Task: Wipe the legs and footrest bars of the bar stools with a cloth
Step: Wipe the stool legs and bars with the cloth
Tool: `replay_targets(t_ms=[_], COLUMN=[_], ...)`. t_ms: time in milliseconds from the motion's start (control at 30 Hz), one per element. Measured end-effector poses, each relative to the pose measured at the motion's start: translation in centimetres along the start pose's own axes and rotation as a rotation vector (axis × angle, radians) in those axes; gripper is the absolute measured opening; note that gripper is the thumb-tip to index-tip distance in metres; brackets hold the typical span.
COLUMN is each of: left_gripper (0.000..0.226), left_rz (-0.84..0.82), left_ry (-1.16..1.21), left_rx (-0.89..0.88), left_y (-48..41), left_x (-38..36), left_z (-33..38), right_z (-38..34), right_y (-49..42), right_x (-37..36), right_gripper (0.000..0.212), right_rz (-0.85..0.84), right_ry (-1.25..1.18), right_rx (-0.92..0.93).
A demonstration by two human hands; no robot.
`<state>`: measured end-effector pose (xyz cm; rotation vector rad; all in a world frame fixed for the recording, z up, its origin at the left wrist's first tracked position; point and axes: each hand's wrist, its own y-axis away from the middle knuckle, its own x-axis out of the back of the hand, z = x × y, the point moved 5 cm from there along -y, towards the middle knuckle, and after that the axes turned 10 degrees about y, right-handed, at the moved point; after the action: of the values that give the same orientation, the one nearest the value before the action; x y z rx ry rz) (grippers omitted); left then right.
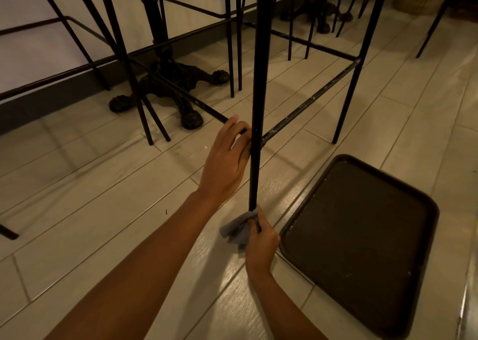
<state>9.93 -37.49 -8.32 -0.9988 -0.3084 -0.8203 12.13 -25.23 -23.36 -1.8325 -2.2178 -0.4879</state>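
A black metal bar stool leg (pixel 259 81) runs down the middle of the view to the floor. My left hand (pixel 226 158) grips this leg where the footrest bars (pixel 310 102) meet it, fingers curled round the metal. Lower down, my right hand (pixel 261 244) holds a grey cloth (pixel 236 230) wrapped against the bottom end of the same leg, just above the tiles. The leg's foot is hidden by the cloth and hand. The footrest bars show pale scuffs and chipped paint.
A dark brown tray (pixel 424 210) lies on the tiled floor right of the leg. An ornate black table base (pixel 168 81) stands behind, by the wall. More black stool legs (pixel 230 42) and bars crowd the back and left.
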Motion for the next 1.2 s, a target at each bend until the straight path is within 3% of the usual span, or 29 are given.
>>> replay_targets(t_ms=[167,400,800,1067,1200], left_gripper=[0.049,0.049,0.054,0.052,0.051], left_rz=[-0.010,0.000,-0.014,-0.027,-0.014], left_ry=[0.002,-0.003,-0.036,-0.023,-0.017], left_rx=[0.022,0.007,0.032,0.031,0.031], left_y=[0.0,0.0,0.1,0.1,0.1], left_x=[0.1,0.0,0.0,0.1,0.0], left_z=[-0.1,-0.1,0.1,0.2,-0.1], right_z=[0.9,0.5,2.9,3.3,3.6], right_y=[0.1,0.4,-0.7,-0.4,-1.2], right_x=[-0.3,0.2,-0.5,-0.9,-1.2], right_gripper=[0.038,0.034,0.028,0.029,0.027], right_rz=[-0.043,0.062,-0.121,-0.124,-0.171], right_ry=[0.029,-0.054,0.274,0.244,0.380], right_rx=[-0.040,-0.051,-0.104,-0.139,-0.155])
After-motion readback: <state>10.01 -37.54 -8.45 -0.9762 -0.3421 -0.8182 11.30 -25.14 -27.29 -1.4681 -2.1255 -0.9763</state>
